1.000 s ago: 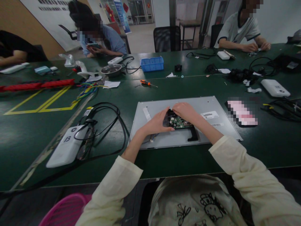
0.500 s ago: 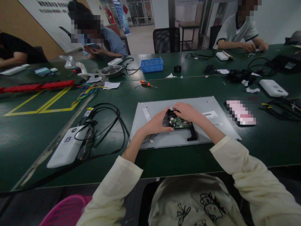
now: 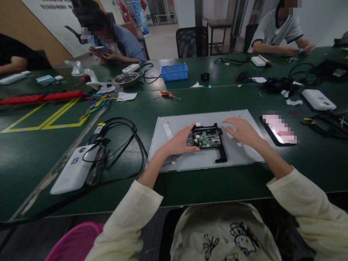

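Note:
A flat grey metal-backed panel (image 3: 190,162) lies on the green table in front of me. On it rests a black plastic frame (image 3: 223,155) with a green circuit board (image 3: 208,140) inside. My left hand (image 3: 178,141) grips the frame's left side, fingers at the upper corner and thumb at the lower one. Just right of the frame, my right hand (image 3: 241,131) hovers over the panel with fingers apart and nothing in it. A thin cable (image 3: 174,159) partly shows below my left hand.
Left of the panel are a white power bank (image 3: 72,170) and looped black cables (image 3: 138,145). A phone (image 3: 280,130) lies on the right. Beyond sit an orange screwdriver (image 3: 166,94), a blue basket (image 3: 174,72) and a metal bowl (image 3: 126,79). Several people sit across the table.
My right hand has let go of the frame's upper edge and moved right, uncovering the frame's top and the board. My left hand stays at the frame's left side.

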Available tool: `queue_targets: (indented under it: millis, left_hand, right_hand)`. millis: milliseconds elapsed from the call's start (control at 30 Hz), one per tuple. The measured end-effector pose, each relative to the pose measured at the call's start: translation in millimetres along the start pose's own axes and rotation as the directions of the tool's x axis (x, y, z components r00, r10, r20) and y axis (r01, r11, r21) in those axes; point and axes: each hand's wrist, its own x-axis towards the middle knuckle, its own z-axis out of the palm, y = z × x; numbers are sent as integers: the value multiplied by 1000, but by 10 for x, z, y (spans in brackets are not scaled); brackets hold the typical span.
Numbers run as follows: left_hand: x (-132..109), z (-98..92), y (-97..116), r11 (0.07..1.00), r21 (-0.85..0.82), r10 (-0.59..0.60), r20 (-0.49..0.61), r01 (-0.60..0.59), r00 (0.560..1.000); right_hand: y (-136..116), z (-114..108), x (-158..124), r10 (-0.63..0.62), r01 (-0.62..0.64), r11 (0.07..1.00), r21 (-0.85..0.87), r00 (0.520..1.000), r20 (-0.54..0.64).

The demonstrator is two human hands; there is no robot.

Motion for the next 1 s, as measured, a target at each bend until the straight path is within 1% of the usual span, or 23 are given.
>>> queue_targets:
  millis: [133, 233, 433, 667, 833, 1000]
  left_hand:
    - [2, -7, 10, 1000, -7, 0, 6, 0, 1000]
    - [7, -18, 16, 1000, -10, -14, 10, 14, 1000]
    - [20, -18, 5, 1000, 2, -10, 15, 10, 1000]
    - [24, -27, 17, 1000, 7, -28, 26, 27, 999]
    - [25, -32, 28, 999, -20, -32, 19, 33, 999]
    - [24, -35, 37, 999, -33, -24, 14, 25, 1000]
  right_hand:
    - [96, 65, -81, 69, -69, 997, 27, 998, 12]
    - [72, 74, -99, 94, -95, 995, 19, 995, 31]
    - [-48, 71, -106, 59, -67, 991, 115, 996, 71]
    - [3, 111, -117, 80, -93, 975, 202, 994, 71]
    - [-9, 75, -111, 78, -91, 974, 206, 994, 71]
    - [69, 0, -119, 98, -101, 978, 184, 995, 22]
